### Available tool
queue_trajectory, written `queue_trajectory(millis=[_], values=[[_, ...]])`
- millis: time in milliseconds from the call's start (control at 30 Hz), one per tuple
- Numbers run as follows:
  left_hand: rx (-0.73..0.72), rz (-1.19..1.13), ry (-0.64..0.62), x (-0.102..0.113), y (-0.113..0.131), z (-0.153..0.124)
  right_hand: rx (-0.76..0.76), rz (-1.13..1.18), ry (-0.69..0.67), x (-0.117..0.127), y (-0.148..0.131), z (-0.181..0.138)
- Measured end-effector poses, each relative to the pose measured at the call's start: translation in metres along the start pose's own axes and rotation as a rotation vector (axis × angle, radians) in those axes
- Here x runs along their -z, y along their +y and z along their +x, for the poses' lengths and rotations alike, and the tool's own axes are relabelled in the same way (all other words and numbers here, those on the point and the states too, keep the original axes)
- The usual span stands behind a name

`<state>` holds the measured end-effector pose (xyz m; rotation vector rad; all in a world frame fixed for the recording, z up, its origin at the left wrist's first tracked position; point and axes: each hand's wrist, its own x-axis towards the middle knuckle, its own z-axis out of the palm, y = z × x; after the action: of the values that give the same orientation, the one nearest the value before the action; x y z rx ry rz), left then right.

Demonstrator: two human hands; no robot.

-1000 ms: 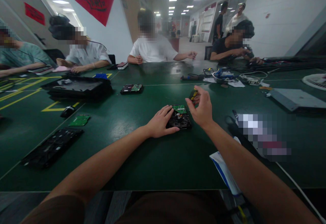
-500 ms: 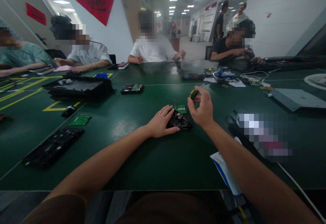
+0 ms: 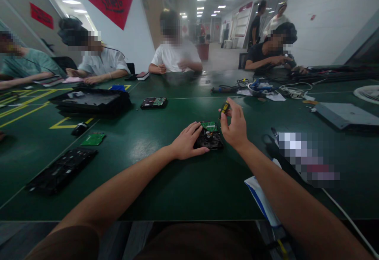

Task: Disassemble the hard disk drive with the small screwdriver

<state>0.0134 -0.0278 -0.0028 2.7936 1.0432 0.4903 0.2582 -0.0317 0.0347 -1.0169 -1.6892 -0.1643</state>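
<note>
A hard drive (image 3: pixel 211 139) with a green circuit board at its far end lies on the green table in front of me. My left hand (image 3: pixel 189 139) braces its left side, fingers over the far part and thumb along the near edge. Just right of the drive, my right hand (image 3: pixel 235 124) is raised, its fingers closed around a screwdriver (image 3: pixel 225 107) with a yellow and black handle. The screwdriver's tip is too small to make out.
A second drive (image 3: pixel 154 102) lies farther back. To the left are a green circuit board (image 3: pixel 93 139), a black plastic frame (image 3: pixel 62 170), a mouse (image 3: pixel 79 129) and black trays (image 3: pixel 91 101). At right sit a grey metal case (image 3: pixel 348 116) and cables (image 3: pixel 263 87). Several people sit opposite.
My right hand has turned slightly, and the screwdriver handle now shows more of its yellow side. My left hand and the drive stay put. Opposite, a person's raised hand has moved inward.
</note>
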Motion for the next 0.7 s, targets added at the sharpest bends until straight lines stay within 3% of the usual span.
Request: queue_trajectory(millis=[533,700], values=[[0.005,0.003,-0.016,0.0010,-0.0003,0.0002,-0.067,-0.041,0.052,0.0006,-0.0006,-0.0012],[-0.004,0.002,-0.008,0.0009,0.0002,-0.0004,-0.032,-0.030,-0.003,0.0012,-0.0021,0.0003]])
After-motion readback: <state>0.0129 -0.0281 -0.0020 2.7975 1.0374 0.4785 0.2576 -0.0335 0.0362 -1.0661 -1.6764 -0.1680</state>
